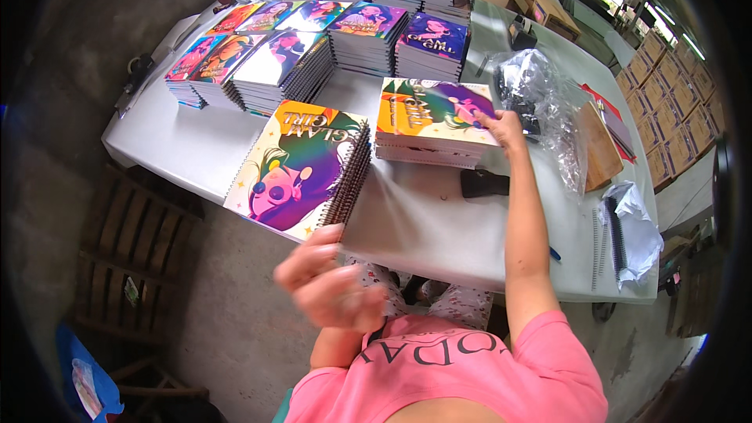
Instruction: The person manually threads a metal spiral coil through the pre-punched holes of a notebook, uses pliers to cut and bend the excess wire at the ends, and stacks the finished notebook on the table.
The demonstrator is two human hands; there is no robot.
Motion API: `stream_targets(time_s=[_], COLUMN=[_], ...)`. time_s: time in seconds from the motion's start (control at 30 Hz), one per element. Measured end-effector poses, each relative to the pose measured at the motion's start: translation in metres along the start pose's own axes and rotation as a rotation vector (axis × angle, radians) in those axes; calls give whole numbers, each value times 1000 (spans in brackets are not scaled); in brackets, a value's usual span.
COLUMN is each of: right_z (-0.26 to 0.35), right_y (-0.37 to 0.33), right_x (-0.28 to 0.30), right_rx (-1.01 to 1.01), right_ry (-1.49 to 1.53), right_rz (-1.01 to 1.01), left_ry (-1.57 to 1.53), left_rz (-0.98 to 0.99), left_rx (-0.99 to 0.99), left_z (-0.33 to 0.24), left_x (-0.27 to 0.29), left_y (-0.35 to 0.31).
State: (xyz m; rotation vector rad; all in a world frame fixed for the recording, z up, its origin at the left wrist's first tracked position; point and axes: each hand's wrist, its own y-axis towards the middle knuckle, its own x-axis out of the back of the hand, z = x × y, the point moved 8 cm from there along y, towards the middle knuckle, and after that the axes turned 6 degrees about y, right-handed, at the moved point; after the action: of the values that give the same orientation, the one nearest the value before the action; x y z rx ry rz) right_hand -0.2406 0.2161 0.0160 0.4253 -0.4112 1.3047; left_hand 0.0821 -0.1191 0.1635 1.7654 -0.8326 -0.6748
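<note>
Nearest you, your left hand [333, 282] is blurred, fingers loosely curled with nothing visible in them, just by the spiral-bound edge of the left notebook stack [290, 172] at the worktop's [431, 239] near edge. Beyond, your right hand [505, 129] has bent fingers touching the right end of the right notebook stack [431, 113]; you can't tell whether they grip. Clear plastic [560, 129] lies to its right. Farther back stand more notebook piles [364, 27].
</note>
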Motion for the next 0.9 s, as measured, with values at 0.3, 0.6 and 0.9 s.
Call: stream_targets(time_s=[0.3,0.6,0.9], right_z=[53,-5,-180], right_y=[-132,-243,-198], right_x=[89,74,273], right_rx=[409,420,-209], right_ry=[385,107,-933], right_rz=[-160,219,-616], left_ry=[8,307,123], left_rz=[477,765,737], left_rx=[118,-220,-248], left_z=[-20,-26,-34], left_x=[-120,-205,-188], left_y=[-27,-107,-79])
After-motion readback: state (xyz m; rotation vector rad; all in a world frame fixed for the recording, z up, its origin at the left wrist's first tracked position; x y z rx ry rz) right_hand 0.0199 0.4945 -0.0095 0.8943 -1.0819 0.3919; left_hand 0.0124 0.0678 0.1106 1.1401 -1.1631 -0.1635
